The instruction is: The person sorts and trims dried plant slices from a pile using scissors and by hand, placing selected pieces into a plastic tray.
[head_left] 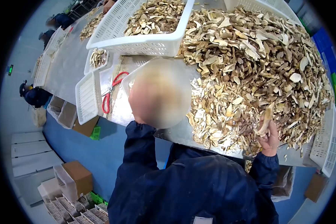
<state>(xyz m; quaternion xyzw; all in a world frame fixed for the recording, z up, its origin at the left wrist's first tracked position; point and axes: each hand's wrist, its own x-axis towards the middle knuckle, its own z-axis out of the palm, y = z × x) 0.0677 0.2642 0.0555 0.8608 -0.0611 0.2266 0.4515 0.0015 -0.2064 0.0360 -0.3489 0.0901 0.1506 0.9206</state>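
We pinch a long pale-brown mushroom slice (266, 121) in our right grip (270, 139), over the brown-and-cream slice heap (250, 67) on the grey metal bench (184, 134) — whether our blurred left grip (140, 106) is closed, we cannot tell

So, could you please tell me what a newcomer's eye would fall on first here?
Most likely the great heap of pale and brown slices, covering the right side of the table. Next, perhaps, the red-handled scissors beside a white tray on the left, then the right hand holding one slice at the heap's near edge.
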